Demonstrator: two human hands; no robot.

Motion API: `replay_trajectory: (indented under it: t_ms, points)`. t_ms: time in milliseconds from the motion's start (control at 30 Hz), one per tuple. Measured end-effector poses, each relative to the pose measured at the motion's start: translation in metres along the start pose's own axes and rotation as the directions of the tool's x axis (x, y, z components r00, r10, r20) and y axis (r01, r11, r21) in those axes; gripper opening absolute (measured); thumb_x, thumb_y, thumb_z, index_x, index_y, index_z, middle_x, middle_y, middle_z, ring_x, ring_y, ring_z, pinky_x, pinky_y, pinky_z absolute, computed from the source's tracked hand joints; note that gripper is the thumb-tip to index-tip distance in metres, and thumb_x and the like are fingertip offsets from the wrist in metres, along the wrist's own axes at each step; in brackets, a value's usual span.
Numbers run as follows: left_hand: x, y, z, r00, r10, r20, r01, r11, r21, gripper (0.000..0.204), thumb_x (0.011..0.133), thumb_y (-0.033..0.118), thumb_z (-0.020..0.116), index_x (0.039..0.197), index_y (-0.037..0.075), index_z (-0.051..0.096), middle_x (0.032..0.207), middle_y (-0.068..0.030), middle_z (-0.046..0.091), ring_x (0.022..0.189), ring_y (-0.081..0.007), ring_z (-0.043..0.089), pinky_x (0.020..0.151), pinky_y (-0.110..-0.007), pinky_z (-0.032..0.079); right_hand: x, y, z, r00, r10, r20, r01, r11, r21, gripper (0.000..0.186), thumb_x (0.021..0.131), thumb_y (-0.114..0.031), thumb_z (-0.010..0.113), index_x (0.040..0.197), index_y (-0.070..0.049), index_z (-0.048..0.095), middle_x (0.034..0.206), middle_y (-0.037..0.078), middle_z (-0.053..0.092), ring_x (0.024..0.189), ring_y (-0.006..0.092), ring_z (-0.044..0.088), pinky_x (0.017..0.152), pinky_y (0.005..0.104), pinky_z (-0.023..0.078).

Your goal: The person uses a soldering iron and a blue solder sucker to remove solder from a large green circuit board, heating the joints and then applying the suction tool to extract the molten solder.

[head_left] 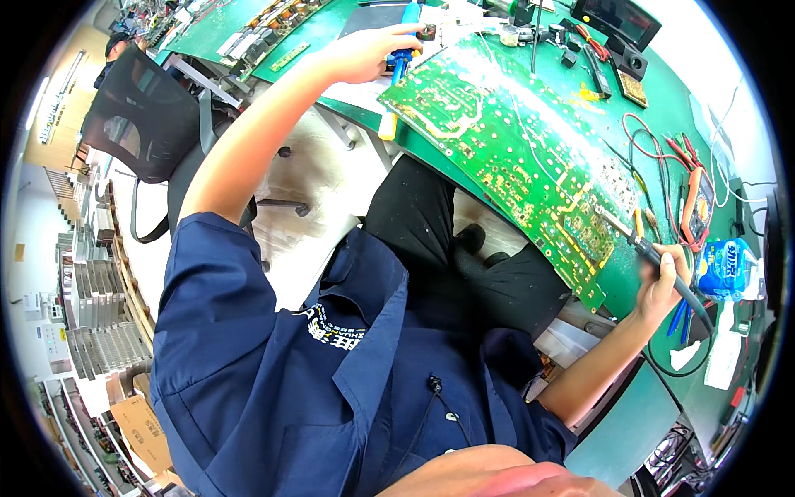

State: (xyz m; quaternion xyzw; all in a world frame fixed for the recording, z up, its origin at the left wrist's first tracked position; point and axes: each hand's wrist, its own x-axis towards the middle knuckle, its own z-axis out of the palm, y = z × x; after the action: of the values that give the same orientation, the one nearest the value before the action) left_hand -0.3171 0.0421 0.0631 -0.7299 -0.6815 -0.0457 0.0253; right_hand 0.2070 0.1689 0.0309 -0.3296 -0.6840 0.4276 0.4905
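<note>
A large green circuit board (497,132) lies aslant along the front edge of the bench, its soldered side up. My right hand (662,286) is closed round the dark handle of a soldering iron (650,251). The iron's metal tip reaches the right part of the board; whether it touches cannot be told. At the board's far left corner, my left hand (368,56) grips a blue solder sucker (401,65) with a yellow end pointing down toward me. Fingers hide the middle of that tool. Close to the fingertips sits a small dark component (427,32).
A multimeter (698,205) with red and black leads lies right of the board. A blue package (725,269) stands beyond my right hand. The iron's cable loops near white tissue (723,348). A dark screen (619,21) stands at the back. An office chair (145,116) is left.
</note>
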Motion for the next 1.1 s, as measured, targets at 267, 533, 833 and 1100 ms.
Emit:
replay_trajectory:
  t_ms: [267,533,833,1100]
  points:
    - [-0.008,-0.036,-0.009,0.948,0.186,-0.259,-0.209,0.976,-0.065,0.053,0.072,-0.012,0.060,0.119,0.010,0.051,0.137,-0.0112,0.046,0.128,-0.0315,0.043,0.104,-0.036,0.038,0.002,0.006,-0.002,1.000,-0.003,0.001,0.003,0.997,0.071,0.022,0.087,-0.015,0.052,0.081,0.004,0.059,0.063,0.004,0.052,0.049,0.0070,0.043,0.045,0.0206,0.029]
    - [-0.042,-0.060,-0.023,0.832,-0.033,-0.553,0.076,0.995,0.056,0.052,0.078,-0.002,0.065,0.126,0.010,0.049,0.134,-0.0144,0.045,0.124,-0.0338,0.044,0.101,-0.039,0.038,0.003,0.001,-0.002,0.999,-0.021,0.048,0.018,0.998,0.059,0.025,0.088,-0.015,0.049,0.084,0.007,0.063,0.062,0.004,0.054,0.052,0.0077,0.047,0.049,0.0210,0.033]
    - [-0.070,-0.039,-0.077,0.388,-0.333,-0.860,-0.318,0.827,-0.464,0.029,0.087,0.009,0.067,0.104,-0.002,0.047,0.096,-0.0154,0.062,0.070,-0.0181,0.062,0.062,-0.027,0.048,0.003,0.004,-0.003,0.997,-0.042,0.063,0.040,0.999,0.024,0.026,0.087,-0.014,0.048,0.086,0.007,0.064,0.060,0.004,0.053,0.053,0.0082,0.046,0.051,0.0214,0.032]
    - [-0.052,0.059,-0.114,0.556,-0.354,-0.752,-0.599,0.457,-0.658,0.035,0.084,0.035,0.064,0.072,0.003,0.056,0.065,-0.0044,0.052,0.059,-0.0145,0.040,0.059,-0.028,0.030,0.006,0.001,-0.003,0.996,-0.054,0.071,0.049,0.996,0.071,0.026,0.085,-0.011,0.047,0.085,0.010,0.063,0.059,0.007,0.052,0.052,0.0095,0.045,0.051,0.0225,0.032]
